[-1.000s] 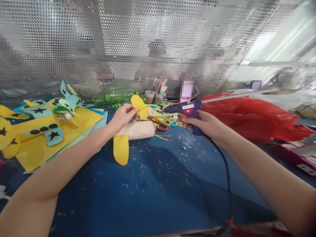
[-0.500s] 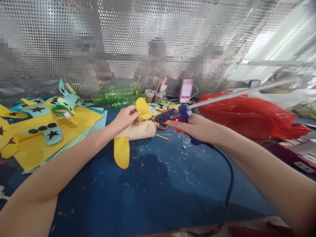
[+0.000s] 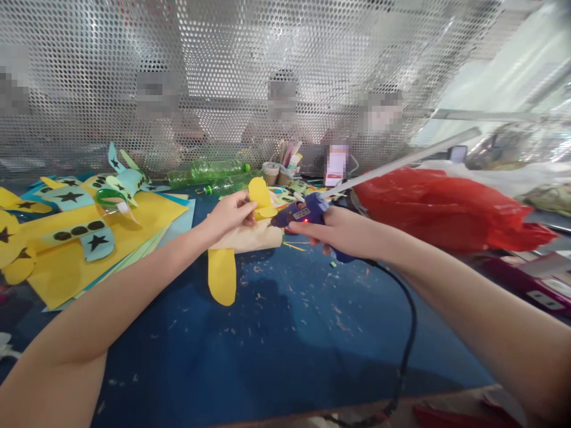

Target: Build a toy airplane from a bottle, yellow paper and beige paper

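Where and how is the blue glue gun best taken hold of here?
Probably grip the glue gun by its handle, from the right, as the right hand does. Its nozzle points left toward the pale tube, so the handle lies behind it; the whitish stick juts from the back.

The tube [image 3: 254, 238] lies on the table [image 3: 267, 362]; a paper wing [image 3: 222, 278] extends before it; the paper cutout [image 3: 259, 193], in the left hand [image 3: 229, 215], is behind; the glue gun [image 3: 307, 209], in the right hand [image 3: 341, 230], points left; paper sheets [image 3: 49, 288] lie left; bottles [image 3: 212, 171] lie behind; cups [image 3: 270, 173] stand right of the bottles; the bag [image 3: 446, 211] lies at right.
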`<act>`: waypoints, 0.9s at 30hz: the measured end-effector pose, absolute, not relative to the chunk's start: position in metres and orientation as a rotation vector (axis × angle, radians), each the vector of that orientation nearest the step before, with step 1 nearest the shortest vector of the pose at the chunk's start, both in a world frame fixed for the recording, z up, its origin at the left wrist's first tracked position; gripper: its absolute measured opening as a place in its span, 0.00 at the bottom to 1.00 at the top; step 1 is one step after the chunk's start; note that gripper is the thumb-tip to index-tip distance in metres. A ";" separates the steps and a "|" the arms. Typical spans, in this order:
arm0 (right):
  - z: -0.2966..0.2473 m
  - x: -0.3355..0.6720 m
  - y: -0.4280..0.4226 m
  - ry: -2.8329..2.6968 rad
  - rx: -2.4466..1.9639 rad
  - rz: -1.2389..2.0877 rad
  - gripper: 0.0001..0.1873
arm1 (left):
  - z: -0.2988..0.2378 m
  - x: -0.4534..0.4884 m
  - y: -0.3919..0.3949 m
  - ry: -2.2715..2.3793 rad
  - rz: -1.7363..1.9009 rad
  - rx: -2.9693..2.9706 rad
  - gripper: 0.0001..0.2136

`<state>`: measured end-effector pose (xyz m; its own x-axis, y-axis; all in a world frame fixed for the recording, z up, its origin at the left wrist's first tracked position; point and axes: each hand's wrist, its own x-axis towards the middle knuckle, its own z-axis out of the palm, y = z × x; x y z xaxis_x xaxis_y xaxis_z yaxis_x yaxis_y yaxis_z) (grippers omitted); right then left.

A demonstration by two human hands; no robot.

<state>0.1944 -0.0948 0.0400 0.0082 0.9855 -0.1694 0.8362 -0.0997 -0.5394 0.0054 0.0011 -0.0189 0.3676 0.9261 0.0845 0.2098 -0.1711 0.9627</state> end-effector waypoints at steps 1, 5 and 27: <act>0.041 0.196 -0.095 -1.887 -2.015 0.737 0.19 | -0.019 0.005 0.002 1.035 0.897 1.641 0.05; 0.043 0.201 -0.095 -1.869 -2.068 0.733 0.23 | -0.021 0.004 0.004 1.040 0.889 1.672 0.05; 0.044 0.193 -0.093 -1.973 -2.037 0.707 0.25 | -0.017 0.005 0.000 1.041 0.879 1.608 0.06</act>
